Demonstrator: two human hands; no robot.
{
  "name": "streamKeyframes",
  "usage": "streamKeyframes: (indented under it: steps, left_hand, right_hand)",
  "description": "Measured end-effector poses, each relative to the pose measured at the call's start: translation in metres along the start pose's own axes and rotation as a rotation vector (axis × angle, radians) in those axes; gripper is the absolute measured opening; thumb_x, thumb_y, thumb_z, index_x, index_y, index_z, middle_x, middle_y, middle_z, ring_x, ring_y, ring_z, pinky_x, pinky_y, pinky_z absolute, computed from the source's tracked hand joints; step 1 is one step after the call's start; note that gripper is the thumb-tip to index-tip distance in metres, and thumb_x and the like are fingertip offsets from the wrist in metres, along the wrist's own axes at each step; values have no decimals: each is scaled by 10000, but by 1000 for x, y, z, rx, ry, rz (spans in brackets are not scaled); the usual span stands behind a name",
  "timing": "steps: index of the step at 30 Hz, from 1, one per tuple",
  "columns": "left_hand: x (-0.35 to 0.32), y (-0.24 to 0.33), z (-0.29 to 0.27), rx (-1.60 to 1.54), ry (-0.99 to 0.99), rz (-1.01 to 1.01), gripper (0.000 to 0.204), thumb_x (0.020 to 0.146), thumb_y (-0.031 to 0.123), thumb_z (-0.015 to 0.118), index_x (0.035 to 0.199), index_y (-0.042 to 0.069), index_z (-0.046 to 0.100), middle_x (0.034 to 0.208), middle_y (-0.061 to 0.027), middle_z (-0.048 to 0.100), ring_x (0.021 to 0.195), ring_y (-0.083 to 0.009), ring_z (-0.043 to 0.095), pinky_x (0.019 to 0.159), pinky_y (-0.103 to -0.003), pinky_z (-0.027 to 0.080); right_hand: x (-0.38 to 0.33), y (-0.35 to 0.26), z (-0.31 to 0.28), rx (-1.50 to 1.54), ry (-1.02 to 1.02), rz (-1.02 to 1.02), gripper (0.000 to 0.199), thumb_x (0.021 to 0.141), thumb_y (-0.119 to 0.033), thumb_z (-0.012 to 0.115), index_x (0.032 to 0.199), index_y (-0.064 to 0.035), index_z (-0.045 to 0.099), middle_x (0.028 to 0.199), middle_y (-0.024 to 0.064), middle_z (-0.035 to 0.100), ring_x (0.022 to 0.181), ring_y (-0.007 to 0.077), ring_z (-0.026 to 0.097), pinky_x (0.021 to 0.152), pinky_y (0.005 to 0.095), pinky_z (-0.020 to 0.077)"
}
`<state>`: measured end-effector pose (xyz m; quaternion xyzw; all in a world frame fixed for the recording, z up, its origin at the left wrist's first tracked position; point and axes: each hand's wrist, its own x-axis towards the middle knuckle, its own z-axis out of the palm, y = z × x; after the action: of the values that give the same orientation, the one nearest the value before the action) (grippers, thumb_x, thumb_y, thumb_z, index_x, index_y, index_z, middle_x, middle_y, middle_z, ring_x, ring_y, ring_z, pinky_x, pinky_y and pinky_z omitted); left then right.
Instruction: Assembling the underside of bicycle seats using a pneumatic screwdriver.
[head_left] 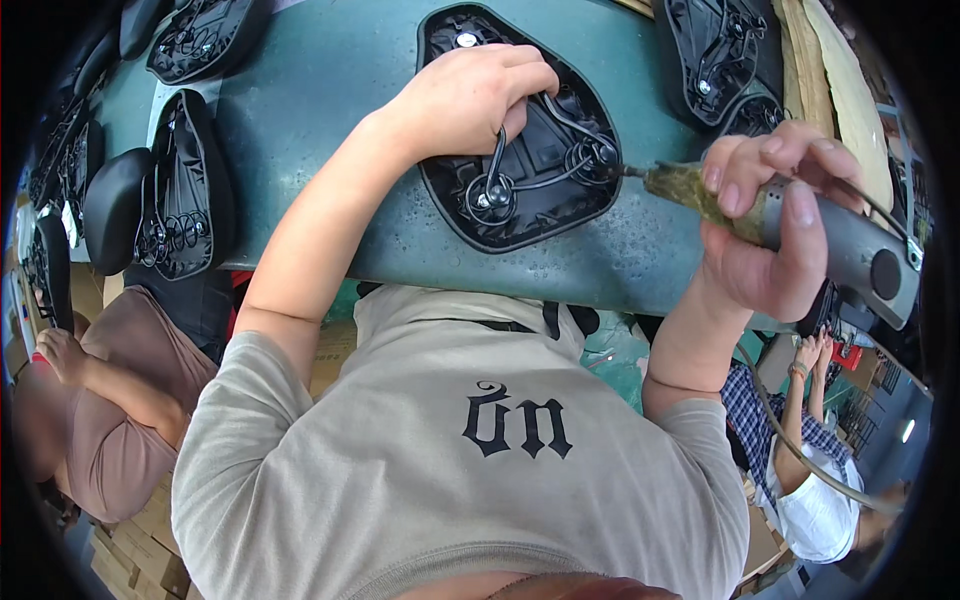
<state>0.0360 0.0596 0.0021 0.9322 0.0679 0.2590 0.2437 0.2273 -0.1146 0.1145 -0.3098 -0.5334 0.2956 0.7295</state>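
Note:
A black bicycle saddle (545, 205) lies upside down on the green table, its wire rails and two coil springs facing up. My left hand (465, 95) reaches over its narrower far part, fingers curled round the bent wire rail. A grey power screwdriver (850, 245) is in my right hand (765, 215), with fingers and thumb wrapped about its body. Worn yellowish wrapping covers its nose. The bit points left at the right-hand spring (590, 158); whether it touches the bolt there I cannot tell.
More upturned saddles lie on the green table (330, 60), at left (185, 190) and far right (715, 60). A cable (800, 455) hangs by my right arm. One person (125, 380) works at left, another (815, 490) at right. Cardboard (830, 80) stands along the right edge.

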Motion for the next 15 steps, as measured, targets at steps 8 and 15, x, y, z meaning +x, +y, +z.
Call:
streamKeyframes:
  steps: [8, 15]
  left_hand:
    - [2, -2, 5, -22, -8, -23, 288, 750, -36, 644, 1029, 33, 659, 983, -109, 671, 918, -338, 669, 784, -436, 551]
    - [-4, 0, 2, -12, 28, -12, 292, 760, -25, 636, 1045, 33, 660, 995, -115, 676, 944, -346, 672, 803, -440, 557]
  right_hand:
    - [-3, 27, 1, 61, -46, 84, 284, 923, 7, 567, 1204, -7, 528, 979, 196, 617, 641, 219, 602, 621, 412, 532]
    - [-3, 33, 2, 27, 0, 185, 291, 923, 4, 559, 1206, 36, 500, 1046, 240, 640, 663, 209, 612, 653, 409, 537]
